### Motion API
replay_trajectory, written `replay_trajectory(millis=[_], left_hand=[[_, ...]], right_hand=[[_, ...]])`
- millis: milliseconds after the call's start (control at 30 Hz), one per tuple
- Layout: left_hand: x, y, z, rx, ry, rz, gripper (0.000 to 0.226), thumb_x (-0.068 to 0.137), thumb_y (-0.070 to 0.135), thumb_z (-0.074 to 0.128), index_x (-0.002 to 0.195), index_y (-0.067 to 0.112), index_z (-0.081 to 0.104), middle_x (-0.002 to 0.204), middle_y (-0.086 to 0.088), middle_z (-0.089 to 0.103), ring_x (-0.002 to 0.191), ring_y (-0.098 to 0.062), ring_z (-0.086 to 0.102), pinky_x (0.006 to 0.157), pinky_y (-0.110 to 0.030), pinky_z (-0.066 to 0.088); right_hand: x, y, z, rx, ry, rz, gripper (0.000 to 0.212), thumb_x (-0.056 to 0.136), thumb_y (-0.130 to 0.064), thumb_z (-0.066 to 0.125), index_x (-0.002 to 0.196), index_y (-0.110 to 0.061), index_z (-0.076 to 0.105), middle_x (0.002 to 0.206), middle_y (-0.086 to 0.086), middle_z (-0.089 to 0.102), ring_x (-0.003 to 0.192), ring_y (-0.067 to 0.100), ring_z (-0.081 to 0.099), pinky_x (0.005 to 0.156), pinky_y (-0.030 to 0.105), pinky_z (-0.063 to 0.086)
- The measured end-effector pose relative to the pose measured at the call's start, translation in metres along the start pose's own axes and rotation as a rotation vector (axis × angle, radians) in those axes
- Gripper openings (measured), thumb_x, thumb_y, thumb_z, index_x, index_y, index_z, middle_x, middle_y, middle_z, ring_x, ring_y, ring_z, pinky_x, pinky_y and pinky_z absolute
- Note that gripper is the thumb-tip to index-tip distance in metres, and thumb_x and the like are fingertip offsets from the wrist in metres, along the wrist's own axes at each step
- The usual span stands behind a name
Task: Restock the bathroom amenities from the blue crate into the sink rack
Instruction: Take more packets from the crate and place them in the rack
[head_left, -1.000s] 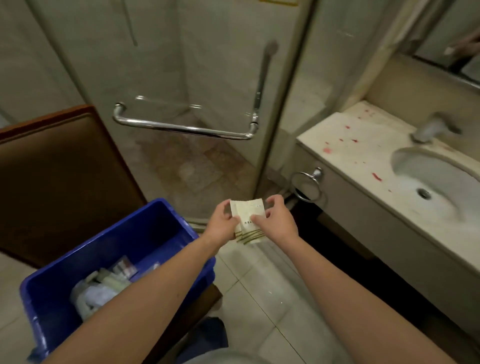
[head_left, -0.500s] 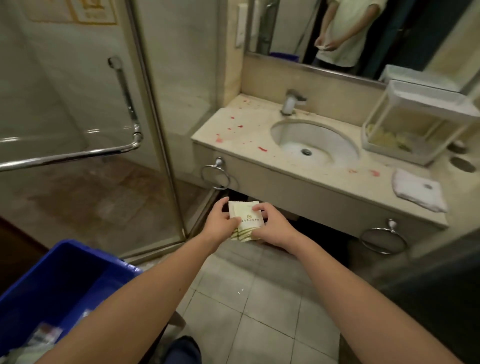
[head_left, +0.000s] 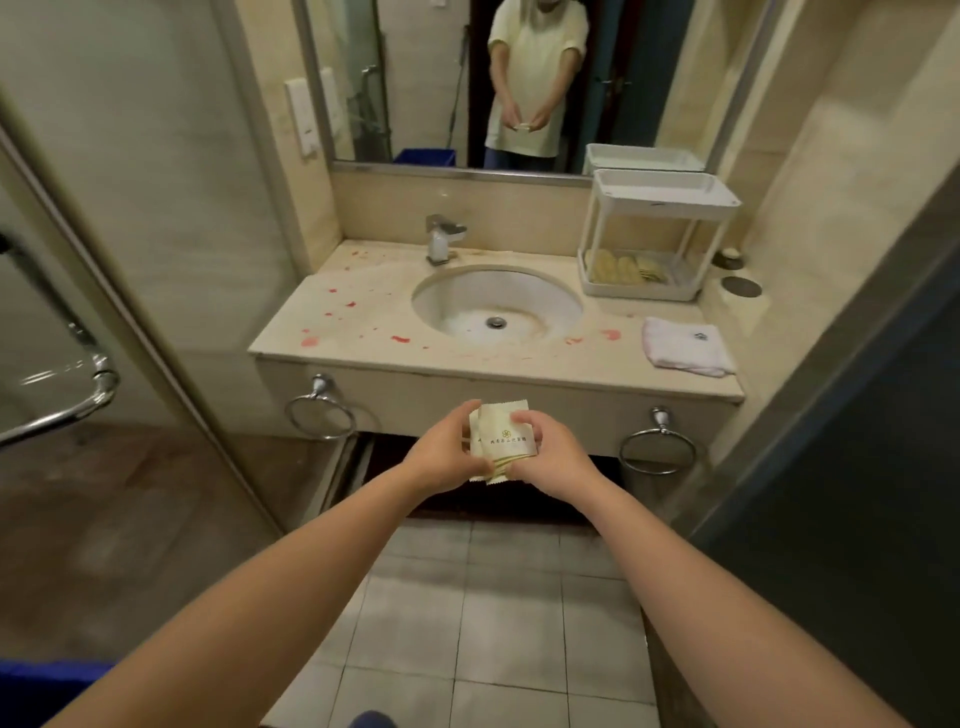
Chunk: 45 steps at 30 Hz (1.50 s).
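- Packets (head_left: 503, 441), a small fanned stack of cream sachets with gold print, sit between both hands, in the air just in front of the near edge of the counter (head_left: 363, 317) and below its top.
- Left hand (head_left: 441, 460) curls its fingers round the left edge of the stack. Right hand (head_left: 553, 452) pinches the right edge between thumb and fingers. The hands are close together, with only the stack between them.
- The stack's long axis runs roughly near to far, with the printed face up and the far end tipped slightly to the left.
- The sink rack (head_left: 667, 201) stands at the far right of the counter against the back wall, well apart from the hands, farther away and to the right of them. Its long side runs left to right.
- The right hand is the nearer one to the rack. I judge that the next move is a reach up, forward and to the right over the counter edge, passing the basin (head_left: 496, 306) on its right and going over the folded towel (head_left: 685, 351).
- The rack's lower tray (head_left: 639, 292) already holds a row of yellowish packets (head_left: 623, 267) lying flat, and it looks only partly filled.
- Posts on the rack carry the upper tray (head_left: 608, 195) above the lower one. I cannot tell what it holds.
- A sliver of the blue crate (head_left: 47, 680) shows at the near left, behind the left forearm. Its contents are out of view.
- The gap between the two trays looks low, so I expect the stack will have to go in flat and sideways.
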<state>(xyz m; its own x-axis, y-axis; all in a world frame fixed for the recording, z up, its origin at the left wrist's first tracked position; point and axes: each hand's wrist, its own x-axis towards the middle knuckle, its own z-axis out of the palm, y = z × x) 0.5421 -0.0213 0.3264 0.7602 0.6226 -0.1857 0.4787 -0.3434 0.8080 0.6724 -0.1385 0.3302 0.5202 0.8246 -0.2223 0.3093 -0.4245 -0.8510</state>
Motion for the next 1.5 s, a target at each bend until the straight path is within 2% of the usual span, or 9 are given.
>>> replay_trajectory(millis=[100, 233, 367, 567, 800, 933, 1100, 1300, 1500], left_hand=[[0.019, 0.02, 0.007, 0.123, -0.013, 0.111, 0.091, 0.075, 0.018, 0.078, 0.148, 0.036, 0.027, 0.117, 0.004, 0.056, 0.077, -0.006, 0.065, 0.069, -0.025, 0.056], [0.05, 0.042, 0.019, 0.238, -0.063, 0.238, 0.08, 0.077, 0.028, 0.077, 0.144, 0.042, 0.035, 0.123, 0.005, 0.054, 0.077, -0.002, 0.059, 0.074, -0.026, 0.053], [0.089, 0.057, 0.03, 0.355, -0.073, 0.329, 0.078, 0.076, 0.043, 0.078, 0.143, 0.039, 0.039, 0.13, 0.008, 0.054, 0.101, -0.006, 0.054, 0.091, -0.032, 0.048], [0.17, 0.086, 0.041, 0.462, -0.069, 0.461, 0.082, 0.075, 0.05, 0.077, 0.146, 0.032, 0.039, 0.127, 0.001, 0.059, 0.119, -0.02, 0.049, 0.099, -0.037, 0.04], [0.265, 0.124, 0.045, 0.46, -0.105, 0.501, 0.081, 0.077, 0.049, 0.076, 0.147, 0.032, 0.038, 0.128, -0.001, 0.057, 0.122, -0.022, 0.041, 0.098, -0.035, 0.038], [0.31, 0.145, 0.049, 0.457, -0.097, 0.542, 0.079, 0.078, 0.047, 0.076, 0.146, 0.03, 0.039, 0.129, -0.001, 0.058, 0.122, -0.023, 0.043, 0.096, -0.036, 0.04], [0.352, 0.162, 0.055, 0.491, -0.076, 0.576, 0.077, 0.078, 0.046, 0.077, 0.144, 0.028, 0.043, 0.134, 0.001, 0.057, 0.124, -0.023, 0.044, 0.1, -0.037, 0.041], [0.402, 0.175, 0.074, 0.516, -0.086, 0.581, 0.073, 0.08, 0.043, 0.076, 0.144, 0.025, 0.045, 0.141, 0.001, 0.054, 0.129, -0.022, 0.044, 0.102, -0.035, 0.038], [0.476, 0.19, 0.104, 0.518, -0.089, 0.547, 0.07, 0.081, 0.039, 0.076, 0.142, 0.023, 0.046, 0.139, 0.001, 0.055, 0.126, -0.023, 0.047, 0.102, -0.039, 0.04]], right_hand=[[0.004, 0.007, -0.023, 0.02, 0.073, 0.012, 0.076, 0.074, -0.004, 0.074, 0.14, -0.025, 0.044, 0.125, -0.001, 0.057, 0.095, 0.012, 0.064, 0.076, 0.03, 0.058], [0.015, 0.017, -0.052, 0.017, 0.186, 0.011, 0.073, 0.074, -0.002, 0.072, 0.138, -0.025, 0.046, 0.127, 0.0, 0.058, 0.09, 0.006, 0.063, 0.063, 0.014, 0.051], [0.036, 0.025, -0.082, -0.017, 0.256, 0.031, 0.073, 0.074, -0.003, 0.07, 0.139, -0.025, 0.047, 0.134, 0.002, 0.054, 0.109, 0.017, 0.061, 0.088, 0.032, 0.055], [0.092, 0.031, -0.13, -0.091, 0.313, 0.064, 0.075, 0.074, -0.006, 0.069, 0.143, -0.024, 0.044, 0.141, 0.001, 0.049, 0.122, 0.018, 0.052, 0.1, 0.033, 0.047], [0.164, 0.032, -0.187, -0.13, 0.378, 0.115, 0.077, 0.073, -0.006, 0.069, 0.143, -0.027, 0.043, 0.145, 0.0, 0.041, 0.127, 0.016, 0.046, 0.094, 0.022, 0.04], [0.199, 0.033, -0.214, -0.111, 0.418, 0.118, 0.073, 0.074, -0.004, 0.07, 0.139, -0.027, 0.045, 0.142, 0.001, 0.041, 0.118, 0.018, 0.052, 0.081, 0.018, 0.043], [0.233, 0.04, -0.24, -0.054, 0.446, 0.122, 0.072, 0.074, -0.003, 0.068, 0.138, -0.027, 0.046, 0.136, 0.002, 0.046, 0.112, 0.021, 0.057, 0.071, 0.026, 0.05], [0.276, 0.059, -0.27, -0.016, 0.457, 0.142, 0.072, 0.074, -0.001, 0.067, 0.139, -0.026, 0.047, 0.141, 0.001, 0.045, 0.118, 0.017, 0.056, 0.097, 0.031, 0.049], [0.341, 0.089, -0.312, 0.001, 0.441, 0.144, 0.073, 0.075, 0.001, 0.064, 0.141, -0.024, 0.047, 0.142, 0.004, 0.045, 0.119, 0.02, 0.056, 0.094, 0.036, 0.053]])
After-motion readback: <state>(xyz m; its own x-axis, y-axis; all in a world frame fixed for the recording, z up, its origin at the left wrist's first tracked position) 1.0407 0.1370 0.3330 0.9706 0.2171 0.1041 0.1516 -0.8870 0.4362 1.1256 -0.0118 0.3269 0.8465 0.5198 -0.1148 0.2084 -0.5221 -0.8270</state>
